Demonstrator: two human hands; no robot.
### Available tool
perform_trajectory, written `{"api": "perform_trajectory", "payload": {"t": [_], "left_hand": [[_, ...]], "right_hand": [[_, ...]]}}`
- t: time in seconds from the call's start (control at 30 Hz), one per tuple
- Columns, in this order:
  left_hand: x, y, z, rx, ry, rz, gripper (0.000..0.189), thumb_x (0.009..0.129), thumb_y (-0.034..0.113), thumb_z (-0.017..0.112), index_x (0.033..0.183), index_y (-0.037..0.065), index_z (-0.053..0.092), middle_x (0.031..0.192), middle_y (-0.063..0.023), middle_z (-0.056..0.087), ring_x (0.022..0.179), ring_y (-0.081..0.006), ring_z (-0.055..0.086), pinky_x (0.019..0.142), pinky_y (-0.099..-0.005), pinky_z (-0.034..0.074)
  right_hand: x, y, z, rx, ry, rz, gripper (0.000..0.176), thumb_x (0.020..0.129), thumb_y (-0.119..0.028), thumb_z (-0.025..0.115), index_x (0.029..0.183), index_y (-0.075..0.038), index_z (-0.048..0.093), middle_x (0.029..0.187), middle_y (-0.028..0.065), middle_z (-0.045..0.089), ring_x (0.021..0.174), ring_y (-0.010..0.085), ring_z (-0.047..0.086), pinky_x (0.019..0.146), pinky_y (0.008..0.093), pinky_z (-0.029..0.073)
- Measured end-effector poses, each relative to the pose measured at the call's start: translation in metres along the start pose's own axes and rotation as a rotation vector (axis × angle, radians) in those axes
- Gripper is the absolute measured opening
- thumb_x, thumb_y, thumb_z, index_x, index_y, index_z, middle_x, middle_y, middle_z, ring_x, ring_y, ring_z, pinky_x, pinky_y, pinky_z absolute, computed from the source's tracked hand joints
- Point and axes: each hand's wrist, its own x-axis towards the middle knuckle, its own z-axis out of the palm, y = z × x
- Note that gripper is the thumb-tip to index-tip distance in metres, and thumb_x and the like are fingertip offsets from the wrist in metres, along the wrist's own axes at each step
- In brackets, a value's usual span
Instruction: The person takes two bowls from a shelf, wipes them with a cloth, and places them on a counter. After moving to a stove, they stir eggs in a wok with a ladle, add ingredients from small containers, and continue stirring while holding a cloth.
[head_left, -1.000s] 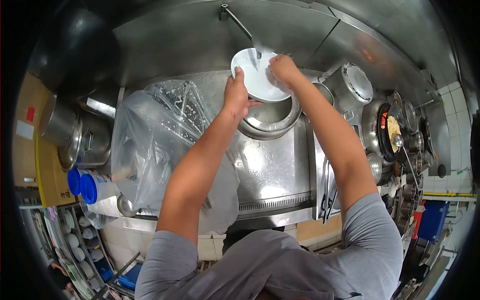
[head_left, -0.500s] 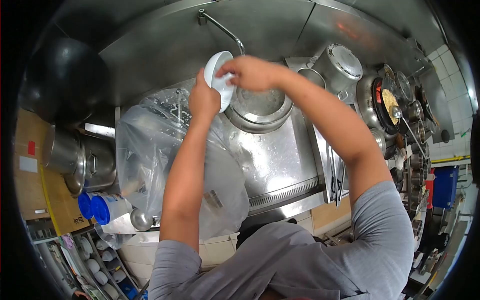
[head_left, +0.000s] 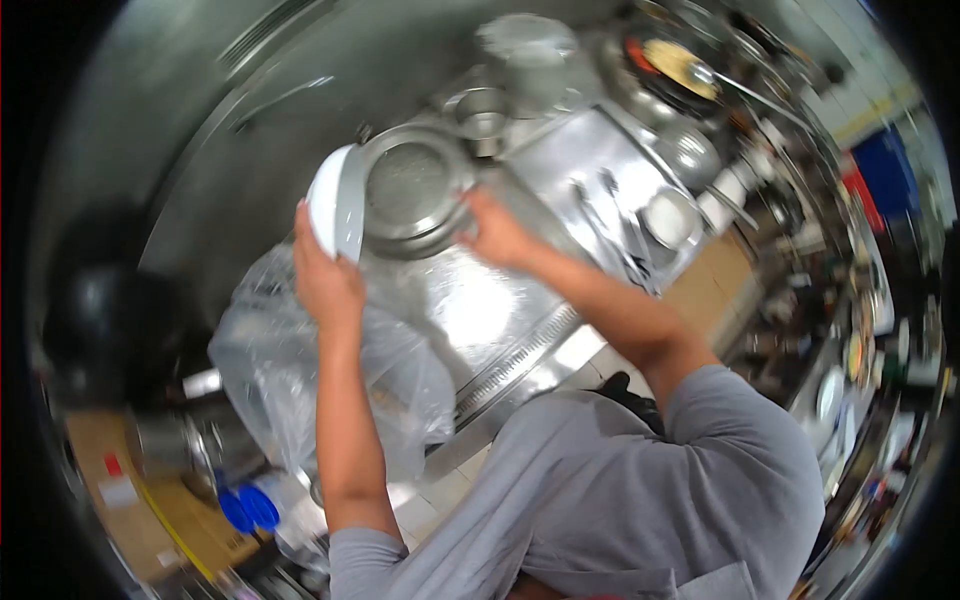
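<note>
In the head view, my left hand (head_left: 330,286) is closed on the edge of a white bowl (head_left: 326,203). The bowl is tipped on its side, its opening facing right. My right hand (head_left: 494,230) is at the right edge of a round metal basin (head_left: 405,232) set in the steel counter. Its fingers are apart and hold nothing; blur hides whether they touch the rim. A large clear plastic bag (head_left: 290,365) lies below my left hand, partly behind my forearm.
A steel tray (head_left: 560,150) with utensils and a small white-topped container (head_left: 670,219) lies to the right. Behind are a metal cup (head_left: 482,122) and a large pot (head_left: 535,70). A pan of yellow food (head_left: 680,65) is at upper right. Blue lids (head_left: 258,508) are at lower left.
The view has turned right. My right hand has come out of the bowl and moved right to the basin's edge. The bowl, still in my left hand, is tipped further over.
</note>
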Motion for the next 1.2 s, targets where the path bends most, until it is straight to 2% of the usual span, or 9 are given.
{"api": "perform_trajectory", "payload": {"t": [0.2,0.27,0.37,0.47,0.6,0.73,0.93,1.03,1.2], "left_hand": [[-0.058,0.172,0.052,-0.387,-0.306,0.030,0.085,0.087,-0.013,0.051,0.170,0.006,0.039,0.164,-0.0279,0.054,0.150,-0.0466,0.053,0.123,-0.0507,0.043],[-0.090,0.248,0.061,-0.471,-0.498,0.109,0.084,0.088,-0.013,0.049,0.169,0.004,0.040,0.164,-0.0292,0.053,0.150,-0.0473,0.053,0.125,-0.0509,0.041],[-0.147,0.344,0.082,-0.540,-0.597,0.454,0.086,0.087,-0.012,0.055,0.170,0.005,0.041,0.156,-0.0291,0.059,0.137,-0.0490,0.062,0.113,-0.0526,0.051],[-0.209,0.427,0.082,-0.619,-0.751,0.730,0.089,0.085,-0.009,0.065,0.169,0.006,0.042,0.149,-0.0274,0.065,0.124,-0.0491,0.069,0.098,-0.0525,0.058],[-0.273,0.538,0.080,-0.958,-1.130,0.768,0.092,0.096,-0.001,0.072,0.175,0.001,0.025,0.157,-0.0322,0.057,0.141,-0.0452,0.062,0.115,-0.0497,0.052],[-0.313,0.614,0.072,-1.000,-1.269,0.823,0.119,0.095,0.042,0.088,0.177,0.001,0.012,0.170,-0.0349,0.038,0.144,-0.0398,0.059,0.115,-0.0473,0.052],[-0.346,0.645,0.093,-0.760,-1.433,0.680,0.092,0.097,0.026,0.085,0.170,-0.002,0.036,0.155,-0.0305,0.058,0.119,-0.0343,0.074,0.101,-0.0445,0.059],[-0.353,0.640,0.101,-0.710,-1.452,0.602,0.086,0.097,0.022,0.084,0.166,-0.004,0.042,0.148,-0.0283,0.064,0.111,-0.0322,0.077,0.097,-0.0427,0.060],[-0.344,0.600,0.118,-0.616,-1.478,0.352,0.080,0.097,0.019,0.083,0.164,-0.004,0.046,0.141,-0.0235,0.069,0.102,-0.0241,0.076,0.093,-0.0380,0.060]], "right_hand": [[-0.198,0.012,-0.042,0.355,0.304,0.558,0.100,0.098,-0.042,0.085,0.170,0.001,0.032,0.155,0.0254,0.053,0.139,0.0347,0.059,0.118,0.0472,0.049],[-0.239,0.016,-0.077,0.960,0.377,0.851,0.100,0.101,-0.052,0.080,0.171,0.000,0.029,0.147,0.0211,0.058,0.128,0.0302,0.064,0.109,0.0475,0.053],[-0.297,0.035,-0.126,1.357,0.582,0.823,0.084,0.103,-0.057,0.076,0.162,-0.007,0.043,0.135,0.0129,0.065,0.111,0.0278,0.071,0.090,0.0430,0.057],[-0.356,0.046,-0.166,1.793,1.084,0.430,0.039,0.116,-0.026,0.061,0.151,-0.010,0.053,0.142,0.0130,0.067,0.123,0.0308,0.071,0.098,0.0514,0.063],[-0.482,0.036,-0.234,1.491,1.729,0.448,0.035,0.115,-0.009,0.055,0.149,-0.009,0.056,0.140,0.0121,0.070,0.129,0.0302,0.068,0.113,0.0511,0.057],[-0.650,0.063,-0.284,1.108,2.241,0.450,0.039,0.113,-0.006,0.057,0.152,-0.008,0.050,0.145,0.0161,0.064,0.129,0.0334,0.067,0.110,0.0570,0.058],[-0.838,0.087,-0.388,0.852,2.750,0.546,0.044,0.112,-0.001,0.046,0.156,0.003,0.046,0.145,0.0255,0.059,0.111,0.0418,0.074,0.082,0.0496,0.073],[-0.872,0.113,-0.416,1.047,2.716,0.453,0.058,0.115,-0.016,0.055,0.164,0.006,0.033,0.145,0.0309,0.057,0.110,0.0443,0.074,0.086,0.0509,0.071],[-0.886,0.184,-0.496,1.298,1.986,0.465,0.095,0.114,-0.051,0.058,0.170,0.005,0.004,0.139,0.0379,0.058,0.114,0.0511,0.072,0.095,0.0605,0.065]]}}
